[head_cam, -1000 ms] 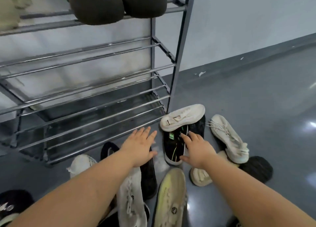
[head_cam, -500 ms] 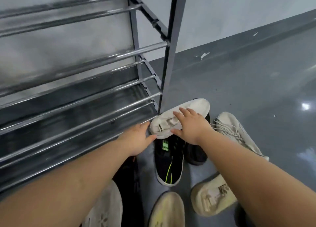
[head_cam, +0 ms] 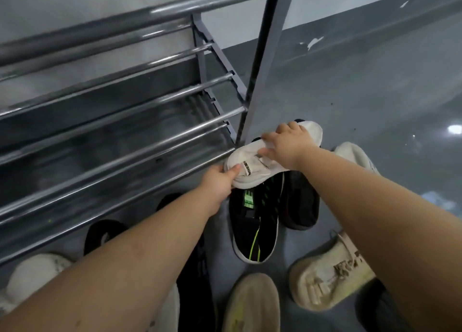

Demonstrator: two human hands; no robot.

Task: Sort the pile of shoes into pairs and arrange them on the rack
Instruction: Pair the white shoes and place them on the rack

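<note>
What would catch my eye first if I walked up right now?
Both hands on one white shoe at the foot of the metal rack: the left hand grips its heel end, the right hand presses on top. Beneath it lies a black sneaker with neon green trim.

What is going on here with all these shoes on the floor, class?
A person is sorting shoes beside a grey metal shoe rack. Both hands hold one white slip-on shoe: the left hand grips its near end, while the right hand grasps its top. It sits over a black sneaker with neon-green accents. Other white, cream and black shoes lie scattered on the glossy grey floor. The rack's visible lower bars hold no shoes.
</note>
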